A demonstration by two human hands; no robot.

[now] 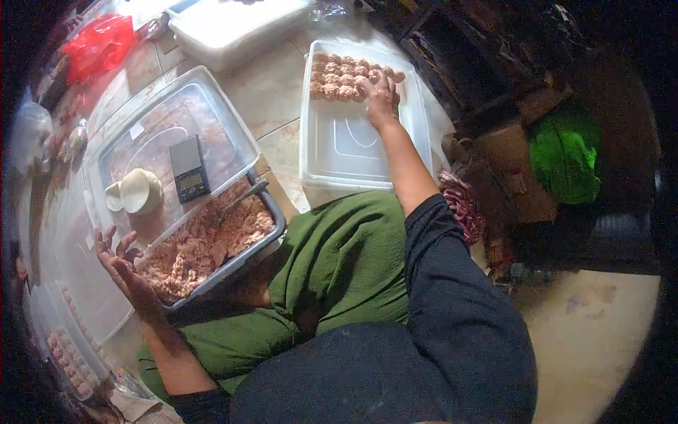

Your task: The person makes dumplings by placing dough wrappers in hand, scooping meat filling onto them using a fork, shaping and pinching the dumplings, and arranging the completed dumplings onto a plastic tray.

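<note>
My right hand [382,102] is over a white plastic container [346,155], its fingers curled down around one of the clumpy brown balls [339,79]. Several such balls sit in close rows at the container's far end. On the left, my left hand [127,272] is raised with its fingers apart and holds nothing. Beside it is a grey tub [272,212] of loose, crumbly brown mixture [205,247]. A clear lid [212,92] lies partly across the tub, bearing a digital scale [188,169] and a cream-coloured, cup-like piece [140,191].
Another container [233,28] stands at the back. A red plastic bag [99,46] lies far left. At lower left, a clear container holds more rows of balls [70,360]. On the right are cardboard [512,162], a bright green bag [565,155] and a patterned cloth [461,205].
</note>
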